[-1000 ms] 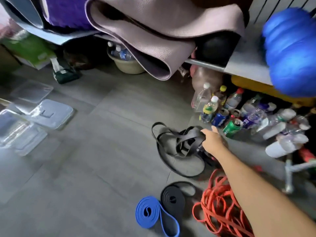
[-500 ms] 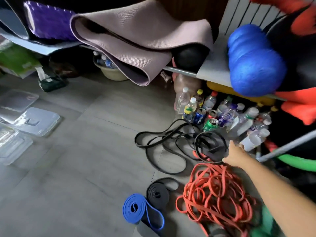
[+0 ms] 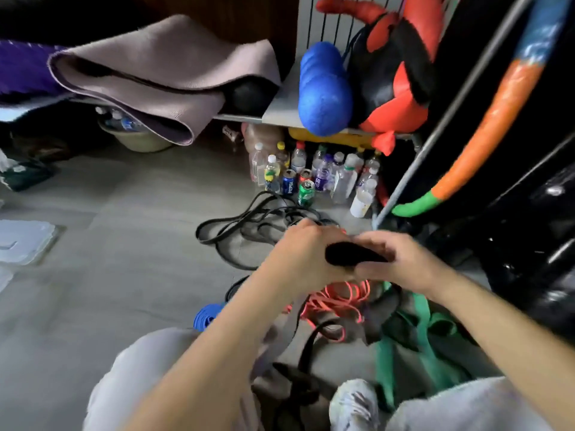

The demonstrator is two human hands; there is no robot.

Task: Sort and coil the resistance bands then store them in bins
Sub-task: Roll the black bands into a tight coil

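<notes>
Head view: left hand [image 3: 306,253] and right hand [image 3: 401,262] pinch a black rubber band [image 3: 348,255] above tangled orange bands [image 3: 339,301]; likely the coiling step, tight wraps next.

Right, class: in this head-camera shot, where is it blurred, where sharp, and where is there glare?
Head view, centre: motion blur smears the left hand, right hand and the black rubber resistance band they hold. Head view, behind: clear plastic drink bottles look sharper. Head view, right: small glints on a glossy black surface.
</notes>
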